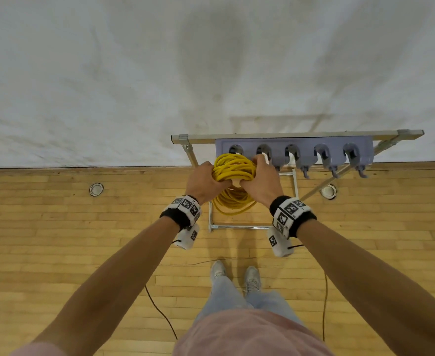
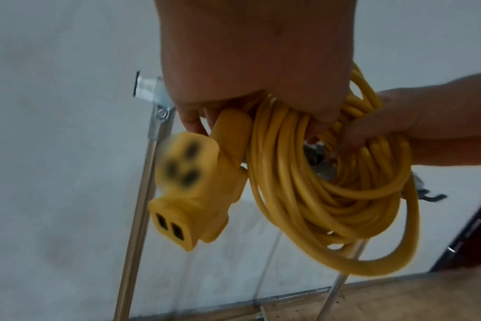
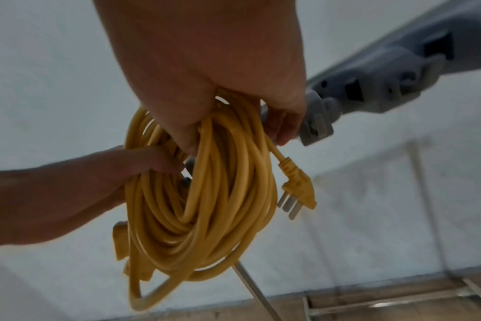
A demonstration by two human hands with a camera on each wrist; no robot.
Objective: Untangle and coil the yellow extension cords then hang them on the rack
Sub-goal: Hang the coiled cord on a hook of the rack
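Both hands up at the rack (image 1: pixel 298 136), holding one coiled yellow cord (image 1: pixel 233 167) between them. Left hand (image 1: pixel 203 182) clamped on the coil's 9 o'clock side, right hand (image 1: pixel 261 182) on its 3 o'clock side, fingers (image 3: pixel 282 128) of each curled around the bundled loops. From the left wrist view, the cord's socket block (image 2: pixel 190 191) dangling loose at 7 o'clock of the left hand, beside the loops. From the right wrist view, the plug (image 3: pixel 298 193) hanging free at 4 o'clock of the right hand, prongs pointing down.

Coil held roughly upright, its open ring facing the gray hook strip (image 1: pixel 294 151), its long axis running down toward the floor (image 1: pixel 83 240), loops sagging below the hands. Hook strip at 12 o'clock of the coil, just beyond the fingertips; the leftmost hooks (image 1: pixel 237 149) nearest, the right hand's fingers touching or almost touching one gray hook (image 3: pixel 316 123), contact hard to tell through the blur.

Judged step: hanging. Coiling looks done for this cord. Next move likely turns on lifting the top of the ring over a hook at 12 o'clock, right hand nearer. Risk: loose loops or the dangling socket block snagging, or strands slipping off the hook.
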